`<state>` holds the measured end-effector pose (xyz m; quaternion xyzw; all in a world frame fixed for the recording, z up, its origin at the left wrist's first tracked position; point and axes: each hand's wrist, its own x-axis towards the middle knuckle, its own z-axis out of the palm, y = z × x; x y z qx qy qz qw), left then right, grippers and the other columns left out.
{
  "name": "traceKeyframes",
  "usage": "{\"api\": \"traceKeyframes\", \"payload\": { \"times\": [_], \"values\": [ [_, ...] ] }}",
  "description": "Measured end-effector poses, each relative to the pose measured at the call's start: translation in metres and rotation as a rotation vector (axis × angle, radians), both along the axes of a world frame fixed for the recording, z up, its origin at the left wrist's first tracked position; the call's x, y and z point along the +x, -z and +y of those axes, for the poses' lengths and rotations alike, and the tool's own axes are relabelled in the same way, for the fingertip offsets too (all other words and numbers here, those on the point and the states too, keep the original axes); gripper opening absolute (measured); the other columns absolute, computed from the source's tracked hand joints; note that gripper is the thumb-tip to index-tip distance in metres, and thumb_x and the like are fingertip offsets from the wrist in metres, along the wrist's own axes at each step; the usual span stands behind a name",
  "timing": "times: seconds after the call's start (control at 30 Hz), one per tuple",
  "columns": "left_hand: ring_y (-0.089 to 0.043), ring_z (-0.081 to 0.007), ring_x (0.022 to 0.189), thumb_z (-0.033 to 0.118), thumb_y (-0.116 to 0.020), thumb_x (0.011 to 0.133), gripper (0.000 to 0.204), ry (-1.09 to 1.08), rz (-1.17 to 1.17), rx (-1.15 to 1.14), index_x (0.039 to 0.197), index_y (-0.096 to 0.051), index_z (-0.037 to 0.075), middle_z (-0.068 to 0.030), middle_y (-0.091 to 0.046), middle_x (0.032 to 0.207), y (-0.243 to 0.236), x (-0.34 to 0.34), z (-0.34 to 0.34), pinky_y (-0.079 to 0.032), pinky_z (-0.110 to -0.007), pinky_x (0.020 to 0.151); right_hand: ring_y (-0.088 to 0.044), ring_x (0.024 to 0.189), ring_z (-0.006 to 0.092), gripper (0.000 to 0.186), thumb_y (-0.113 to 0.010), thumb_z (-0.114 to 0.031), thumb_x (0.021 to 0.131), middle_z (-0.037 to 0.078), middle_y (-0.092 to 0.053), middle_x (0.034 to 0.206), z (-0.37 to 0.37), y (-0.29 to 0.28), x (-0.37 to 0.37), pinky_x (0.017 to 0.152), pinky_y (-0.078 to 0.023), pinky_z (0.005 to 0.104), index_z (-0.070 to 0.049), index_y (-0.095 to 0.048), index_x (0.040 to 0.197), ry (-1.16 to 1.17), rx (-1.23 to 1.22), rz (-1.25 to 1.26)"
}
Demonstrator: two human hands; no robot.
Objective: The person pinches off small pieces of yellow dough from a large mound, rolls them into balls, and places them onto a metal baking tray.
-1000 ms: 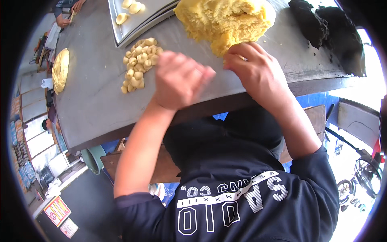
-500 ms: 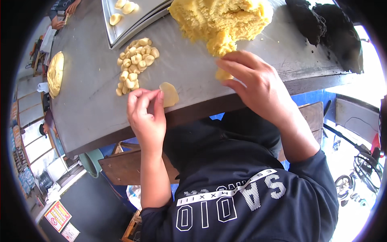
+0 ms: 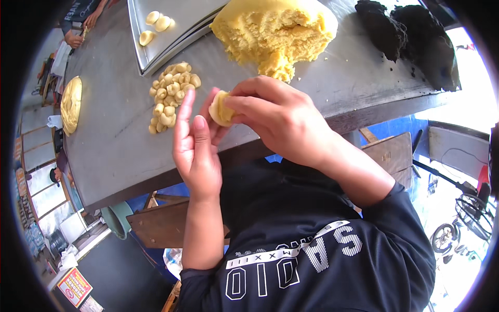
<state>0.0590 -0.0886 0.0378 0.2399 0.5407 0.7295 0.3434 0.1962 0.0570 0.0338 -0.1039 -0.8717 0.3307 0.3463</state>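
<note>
My left hand (image 3: 197, 151) is raised over the table's near edge, palm turned inward. Its thumb and index finger stand up and apart, while a pale dough disc (image 3: 214, 111) rests against its other fingers. My right hand (image 3: 283, 117) comes in from the right with fingers pinched on a lump of yellow filling (image 3: 225, 108), pressed against the disc. Its fingers partly hide the lump. Left of my hands lies a pile of small pale dough balls (image 3: 174, 86). Beyond my right hand sits a big crumbly yellow mound of filling (image 3: 275, 31), torn at its near side.
A metal tray (image 3: 176, 49) at the back holds several filled dough pieces (image 3: 162, 23). Dark plastic (image 3: 410, 41) lies at the table's right. A flat dough slab (image 3: 71, 106) is at the far left. Another person's hand (image 3: 74, 39) works at the upper left corner.
The dough disc has left the tabletop and now rests on my left hand. My right hand has moved left from the mound, bringing a lump of yellow filling to the disc.
</note>
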Motion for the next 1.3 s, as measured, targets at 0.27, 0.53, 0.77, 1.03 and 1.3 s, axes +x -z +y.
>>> {"api": "traceKeyframes", "payload": {
  "times": [0.27,0.53,0.77,1.03,1.3],
  "values": [
    [-0.078,-0.0306,0.083,0.013,-0.098,0.084,0.029,0.108,1.162,-0.288,0.100,-0.076,0.002,-0.0095,-0.074,0.095,0.024,-0.030,0.015,-0.060,-0.041,0.070,-0.077,0.099,0.0357,0.041,-0.086,-0.007,0.087,0.015,-0.073,0.120,-0.006,0.004,0.007,0.083,-0.067,0.0447,-0.008,-0.076,0.126,-0.165,-0.115,-0.017],
    [-0.071,-0.0362,0.075,0.021,-0.106,0.065,0.050,0.269,0.989,-0.254,0.087,-0.063,0.006,-0.0105,-0.068,0.082,0.024,-0.033,0.011,-0.055,-0.046,0.067,-0.076,0.104,0.0286,0.036,-0.086,-0.004,0.084,0.008,-0.076,0.114,-0.017,0.004,0.009,0.080,-0.066,0.0412,-0.007,-0.082,0.119,-0.182,-0.062,0.023],
    [-0.073,-0.0346,0.072,0.037,-0.112,0.063,0.060,0.426,0.791,-0.258,0.090,-0.068,0.006,-0.0086,-0.069,0.078,0.015,-0.031,-0.001,-0.056,-0.043,0.064,-0.074,0.109,0.0339,0.053,-0.095,-0.004,0.074,0.008,-0.074,0.129,-0.001,-0.014,0.003,0.096,-0.064,0.0453,-0.016,-0.082,0.125,-0.050,-0.206,-0.124],
    [-0.067,-0.0240,0.075,0.044,-0.109,0.077,0.060,0.288,1.022,-0.109,0.105,-0.072,0.005,-0.0063,-0.070,0.086,0.023,-0.032,0.005,-0.055,-0.036,0.067,-0.076,0.107,0.0363,0.038,-0.088,-0.008,0.088,0.011,-0.076,0.120,0.000,-0.020,-0.004,0.094,-0.063,0.0464,-0.011,-0.084,0.126,-0.039,-0.163,-0.164],
    [-0.056,-0.0069,0.087,0.047,-0.072,0.117,0.051,0.422,0.351,-0.138,0.137,-0.064,0.001,-0.0004,-0.063,0.103,0.023,-0.040,-0.010,-0.046,-0.023,0.076,-0.077,0.101,0.0322,0.015,-0.080,-0.012,0.100,0.010,-0.074,0.107,0.041,-0.004,0.028,0.086,-0.063,0.0468,-0.010,-0.083,0.114,0.201,0.271,-0.399]
  ]
}}
